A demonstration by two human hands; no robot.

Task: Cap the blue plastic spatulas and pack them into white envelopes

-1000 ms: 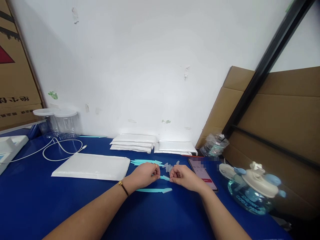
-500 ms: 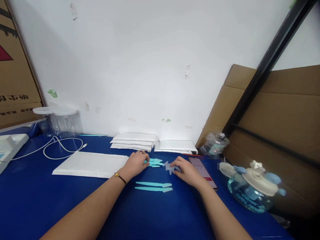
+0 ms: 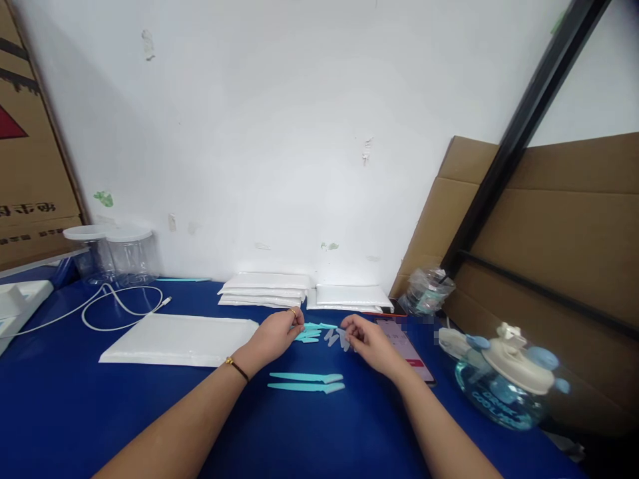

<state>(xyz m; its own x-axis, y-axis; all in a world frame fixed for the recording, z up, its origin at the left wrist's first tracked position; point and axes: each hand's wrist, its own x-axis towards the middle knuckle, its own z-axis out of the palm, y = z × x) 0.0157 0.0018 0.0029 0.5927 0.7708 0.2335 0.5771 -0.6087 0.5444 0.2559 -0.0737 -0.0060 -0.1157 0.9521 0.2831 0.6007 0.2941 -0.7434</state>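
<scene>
My left hand (image 3: 282, 332) is closed in a pinch on a teal eyebrow razor (image 3: 327, 326), its free end pointing right. Beneath it lies a small pile of similar teal razors (image 3: 307, 337), partly hidden by my fingers. My right hand (image 3: 367, 340) curls over several translucent plastic caps (image 3: 331, 338), thumb and fingers pinched at a cap (image 3: 342, 334); the grip is partly hidden. Nearer to me, two teal eyebrow razors, an upper one (image 3: 299, 377) and a lower one (image 3: 299, 386), lie side by side with pale caps at their right ends.
A white padded envelope (image 3: 174, 340) lies at left, with stacked envelopes (image 3: 264, 283) along the wall. A phone (image 3: 407, 352) and a clear drink bottle (image 3: 499, 392) are at right. A white cable (image 3: 120, 309) and lidded clear jars (image 3: 130, 256) stand back left.
My left hand has lifted slightly and shows a razor held level toward the right. My right fingers have shifted a little among the caps. The view has tilted slightly.
</scene>
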